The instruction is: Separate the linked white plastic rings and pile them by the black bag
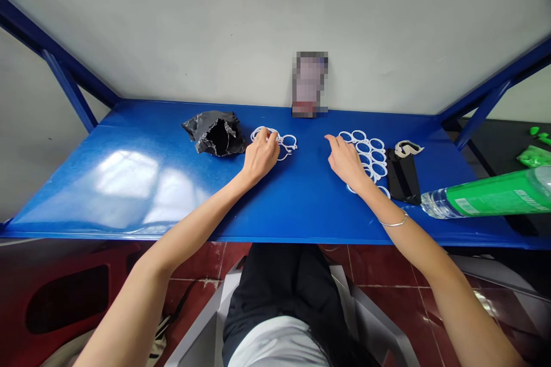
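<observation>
My left hand [260, 156] rests on a small loose pile of white plastic rings [287, 143] on the blue table [129, 183], its fingers curled and pinching one of the rings. My right hand [346, 161] lies beside a neat patch of white rings [371, 152] laid out in rows. Its index finger points out to the left and touches the table, while the other fingers are loosely bent with nothing in them.
A crumpled black plastic bag [216, 133] lies left of the loose rings. A black flat object [403, 175] and a white clip-like part [407, 148] sit right of the rows. A green-labelled bottle [486, 195] lies at the right edge. A blurred upright card [309, 85] leans on the wall.
</observation>
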Demonstrator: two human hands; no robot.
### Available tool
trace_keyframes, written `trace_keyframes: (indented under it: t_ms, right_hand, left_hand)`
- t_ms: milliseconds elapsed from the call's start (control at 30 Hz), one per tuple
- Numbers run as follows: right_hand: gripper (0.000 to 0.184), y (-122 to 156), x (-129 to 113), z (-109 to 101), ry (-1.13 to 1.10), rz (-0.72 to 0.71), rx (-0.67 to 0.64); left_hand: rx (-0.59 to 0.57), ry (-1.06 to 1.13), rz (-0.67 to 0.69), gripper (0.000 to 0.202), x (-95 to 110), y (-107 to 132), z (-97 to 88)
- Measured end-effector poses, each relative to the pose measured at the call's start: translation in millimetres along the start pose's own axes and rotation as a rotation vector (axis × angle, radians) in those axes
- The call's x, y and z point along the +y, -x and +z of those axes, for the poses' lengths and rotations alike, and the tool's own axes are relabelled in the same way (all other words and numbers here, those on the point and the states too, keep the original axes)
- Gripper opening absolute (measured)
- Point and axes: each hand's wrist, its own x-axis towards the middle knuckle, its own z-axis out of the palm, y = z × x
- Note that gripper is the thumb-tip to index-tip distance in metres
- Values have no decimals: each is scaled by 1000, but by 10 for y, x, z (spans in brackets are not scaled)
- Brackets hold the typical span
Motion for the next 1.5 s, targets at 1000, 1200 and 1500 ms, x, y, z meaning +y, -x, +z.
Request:
trace_keyframes:
  t_ms: [1000,1200,1500]
  right_hand:
    - [35,57,-359,27,-1674,346,-229]
    - [19,73,-367,-13,-1324,86,-111]
    - [27,40,-361,-4,-1461,162,-477]
  left_hand:
    - [-190,414,570,26,198,169,39]
    - [-186,717,388,29,182,154,74]
    - [-652,1177,104,49,239,125,-40]
